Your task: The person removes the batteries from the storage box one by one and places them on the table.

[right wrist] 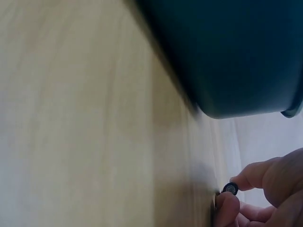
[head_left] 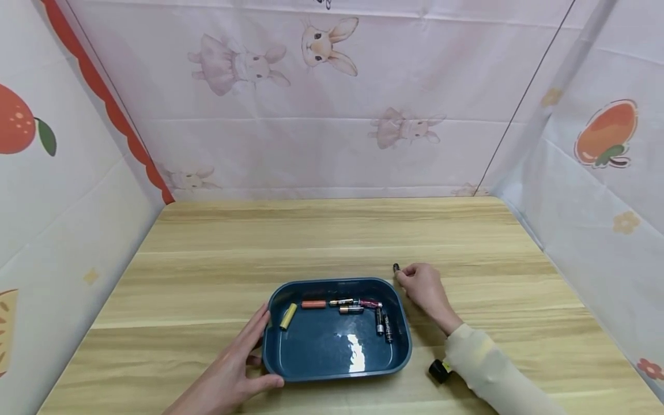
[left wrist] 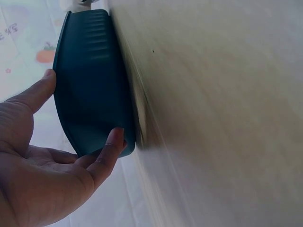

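The wood-grained surface (head_left: 207, 248) carries a blue tray (head_left: 337, 377), set with its long sides running left to right. The left hand (head_left: 232, 364) is spread across the tray's left end, thumb at the near corner and fingers along the outer wall; these fingers are fairly straight and wide apart, touching the tray. The right hand (head_left: 426, 289) is just outside the far right corner, its thumb and fingers closed in a pinch on a dark battery (head_left: 396, 267).

That battery is at the fingertips, its long axis pointing roughly away from the wrist, one round end facing the right wrist camera. From those fingers, the tray's inside lies to the left and nearer the person; the right hand is far the closer one. Whether the battery is off the surface, I cannot tell.

Inside, a yellow battery (head_left: 288, 316) slants at left, an orange battery (head_left: 313, 304) lies crosswise, and two dark batteries (head_left: 379, 321) lie lengthwise near the right wall.
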Demonstrator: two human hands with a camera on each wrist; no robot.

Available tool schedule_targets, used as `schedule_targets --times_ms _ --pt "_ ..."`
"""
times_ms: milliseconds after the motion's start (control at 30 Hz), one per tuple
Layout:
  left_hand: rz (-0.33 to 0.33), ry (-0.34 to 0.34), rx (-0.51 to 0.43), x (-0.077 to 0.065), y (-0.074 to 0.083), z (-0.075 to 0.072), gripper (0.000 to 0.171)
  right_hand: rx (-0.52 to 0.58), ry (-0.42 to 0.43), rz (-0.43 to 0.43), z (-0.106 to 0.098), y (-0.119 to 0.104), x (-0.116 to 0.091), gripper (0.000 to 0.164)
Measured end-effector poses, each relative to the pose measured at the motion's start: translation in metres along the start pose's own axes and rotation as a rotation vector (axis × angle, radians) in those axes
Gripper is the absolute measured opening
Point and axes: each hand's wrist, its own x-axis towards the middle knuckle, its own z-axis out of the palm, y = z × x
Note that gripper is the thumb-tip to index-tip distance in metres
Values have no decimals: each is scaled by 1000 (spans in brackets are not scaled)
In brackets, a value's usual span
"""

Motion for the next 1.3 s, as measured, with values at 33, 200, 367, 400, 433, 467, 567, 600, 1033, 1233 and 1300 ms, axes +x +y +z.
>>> schedule_targets --times_ms 33,200,367,400,433,467,567,600,1033,1233,1300 --pt "3 1 1 0 0 0 116 -19 -3 -1 1 -1 0 20" --pt "-3 4 -1 -1 -1 0 116 -88 2 -14 5 -4 -1 22" --pt "-24 -4 -1 -1 -2 1 116 -133 -10 -20 7 -6 -1 35" --pt "-23 -5 -4 -1 -3 1 116 -136 -13 -21 8 -6 -1 36" --pt "-22 -7 -6 -1 -3 1 116 -139 -15 -20 8 -6 0 37" --pt "-19 -7 -8 -1 -3 1 116 -140 -15 -20 8 -6 0 38" --pt "-13 -5 -9 -1 -4 0 116 -143 -20 -30 8 -6 0 40" --pt "-13 -3 -6 -2 -4 0 116 -144 -22 -33 7 -6 0 41" --pt "2 10 3 -2 -1 0 116 -166 -38 -26 3 -8 -2 47" --pt "-23 15 14 0 0 1 117 -155 -58 -10 -1 -7 -2 47" --pt "-32 15 16 0 1 1 117 -143 -69 4 -4 -6 -2 46"
